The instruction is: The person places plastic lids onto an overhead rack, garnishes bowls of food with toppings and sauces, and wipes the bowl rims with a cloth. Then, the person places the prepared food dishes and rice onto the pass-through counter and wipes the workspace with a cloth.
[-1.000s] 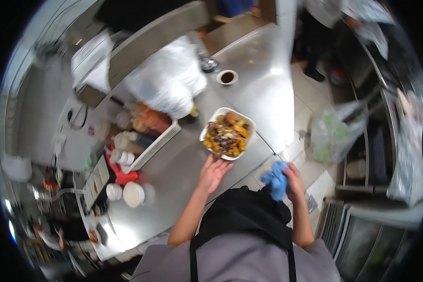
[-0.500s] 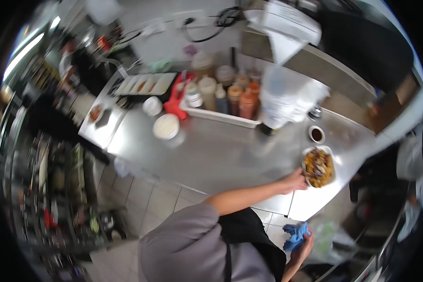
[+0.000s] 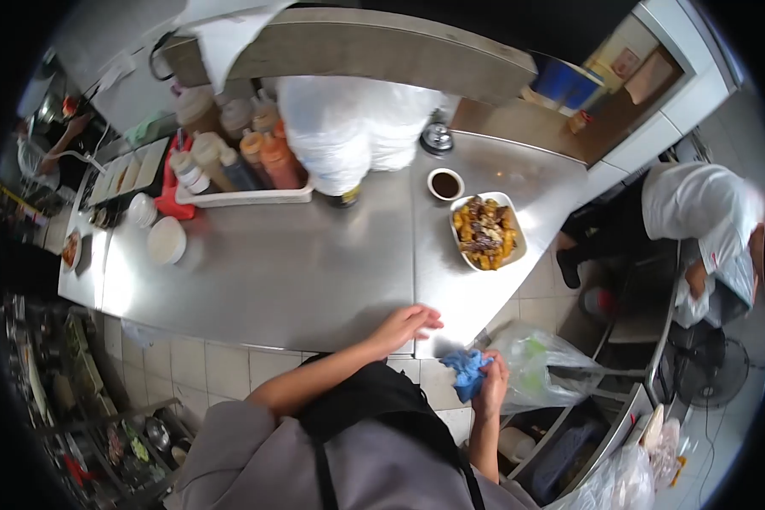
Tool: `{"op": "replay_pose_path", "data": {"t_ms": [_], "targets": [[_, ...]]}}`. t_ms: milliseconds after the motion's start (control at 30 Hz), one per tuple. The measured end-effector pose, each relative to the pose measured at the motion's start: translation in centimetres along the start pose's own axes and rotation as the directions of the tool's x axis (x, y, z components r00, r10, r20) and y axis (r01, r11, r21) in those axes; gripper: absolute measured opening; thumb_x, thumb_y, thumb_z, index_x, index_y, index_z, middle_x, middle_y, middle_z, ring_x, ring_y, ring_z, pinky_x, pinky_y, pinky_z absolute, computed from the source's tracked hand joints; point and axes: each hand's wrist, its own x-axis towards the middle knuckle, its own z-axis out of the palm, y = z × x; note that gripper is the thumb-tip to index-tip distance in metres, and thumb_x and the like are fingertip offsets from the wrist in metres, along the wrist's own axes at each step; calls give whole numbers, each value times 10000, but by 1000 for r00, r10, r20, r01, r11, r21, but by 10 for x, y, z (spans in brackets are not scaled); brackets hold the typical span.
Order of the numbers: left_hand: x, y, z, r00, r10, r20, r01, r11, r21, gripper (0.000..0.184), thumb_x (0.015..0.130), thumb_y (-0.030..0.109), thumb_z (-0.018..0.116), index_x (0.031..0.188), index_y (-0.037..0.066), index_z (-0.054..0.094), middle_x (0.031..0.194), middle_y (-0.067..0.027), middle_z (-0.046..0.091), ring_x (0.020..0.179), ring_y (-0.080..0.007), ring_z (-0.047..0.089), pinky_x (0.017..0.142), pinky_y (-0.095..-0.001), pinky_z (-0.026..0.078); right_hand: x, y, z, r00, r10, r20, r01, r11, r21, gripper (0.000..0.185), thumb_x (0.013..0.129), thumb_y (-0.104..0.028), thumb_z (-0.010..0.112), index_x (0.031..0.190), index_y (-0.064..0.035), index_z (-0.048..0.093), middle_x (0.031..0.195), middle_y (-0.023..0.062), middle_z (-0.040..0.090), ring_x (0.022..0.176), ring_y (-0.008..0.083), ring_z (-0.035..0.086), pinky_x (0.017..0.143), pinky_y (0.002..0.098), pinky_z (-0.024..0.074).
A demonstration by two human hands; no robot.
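Observation:
My left hand (image 3: 406, 328) hovers by the counter's front edge, its fingers loosely stretched out and nothing in them. In my right hand (image 3: 492, 384) is a crumpled blue cloth (image 3: 465, 371), held just off the counter's edge. A white square bowl (image 3: 523, 247) of golden fried food (image 3: 487, 231) with dark sauce and a pale topping stands on the counter's right part, beyond both hands. Behind it sits a small white cup of dark sauce (image 3: 444, 184).
On the steel counter (image 3: 331, 272), a white tray (image 3: 255, 196) holds several squeeze bottles. Beside it are bagged stacked containers (image 3: 348, 127), a service bell (image 3: 437, 138) and a white tub (image 3: 167, 240). A person in a white shirt (image 3: 697, 208) bends at the right, near a fan (image 3: 711, 367).
My left hand has let go of the bowl of food and drawn back toward the front edge. My right hand still holds the blue cloth. The view has swung to the right.

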Motion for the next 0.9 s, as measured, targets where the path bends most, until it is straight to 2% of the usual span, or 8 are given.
{"op": "replay_pose_path", "data": {"t_ms": [133, 200, 267, 367, 600, 733, 833, 900], "targets": [[-36, 4, 26, 998, -66, -13, 59, 954, -293, 354, 960, 256, 339, 1252, 65, 396, 1199, -77, 467, 1077, -166, 483, 891, -354, 413, 16, -4, 53, 954, 109, 278, -173, 961, 217, 312, 748, -184, 426, 950, 26, 537, 1086, 198, 561, 1024, 288, 511, 902, 371, 409], [-43, 8, 28, 994, -27, -110, -27, 885, -465, 366, 961, 269, 336, 1273, 83, 384, 1179, -61, 468, 1065, -148, 480, 869, -338, 425, 19, -19, 82, 945, -164, 281, 277, 861, -427, 323, 808, -149, 432, 1056, 2, 573, 1095, 161, 547, 1094, 247, 441, 935, 333, 336], [-50, 20, 28, 981, 9, -193, -80, 927, -365, 349, 953, 192, 368, 1281, 72, 374, 1164, -57, 466, 1030, -112, 468, 858, -304, 416, 14, -25, 104, 866, -447, 226, 471, 572, -672, 216, 781, -55, 506, 973, -5, 590, 960, 151, 551, 974, 253, 488, 845, 343, 379], [-63, 20, 21, 917, 73, -393, -105, 993, -59, 309, 918, 79, 427, 1223, 28, 437, 1043, -44, 530, 891, -68, 484, 754, -227, 422, 11, 8, 124, 743, -542, 393, 658, 483, -578, 221, 668, 61, 583, 873, -16, 556, 919, 140, 531, 826, 315, 506, 727, 379, 428], [-100, -7, -31, 476, 410, -778, -231, 912, 339, 119, 850, 65, 537, 926, -9, 484, 798, -79, 566, 716, -106, 532, 610, -270, 451, -19, 4, 169, 592, -318, 741, 738, 584, -339, 376, 743, -24, 600, 1119, -39, 582, 1164, 206, 491, 1023, 338, 458, 882, 379, 382], [-133, 43, -52, 733, 209, -647, -168, 978, 126, 199, 889, 169, 524, 1012, 12, 527, 914, -69, 582, 825, -101, 552, 677, -233, 472, -4, 2, 199, 602, -253, 757, 723, 575, -383, 333, 719, -13, 629, 1030, -130, 649, 1192, 177, 483, 1059, 314, 446, 896, 377, 372], [-167, 28, -103, 584, 619, -525, -293, 764, 575, 336, 906, 257, 491, 1161, 38, 501, 1046, -98, 589, 898, -132, 575, 737, -264, 488, 26, 5, 221, 524, -346, 779, 850, 157, -502, 332, 794, -58, 568, 1126, -67, 573, 1276, 186, 424, 1150, 404, 379, 955, 436, 336], [-222, 39, -145, 532, 441, -723, -236, 897, 373, 370, 915, 281, 464, 1194, 39, 481, 1101, -111, 572, 912, -153, 587, 743, -285, 491, 38, 41, 241, 571, -257, 780, 819, 115, -562, 342, 824, -56, 518, 1163, -16, 526, 1349, 179, 347, 1241, 419, 283, 990, 452, 297]]}}
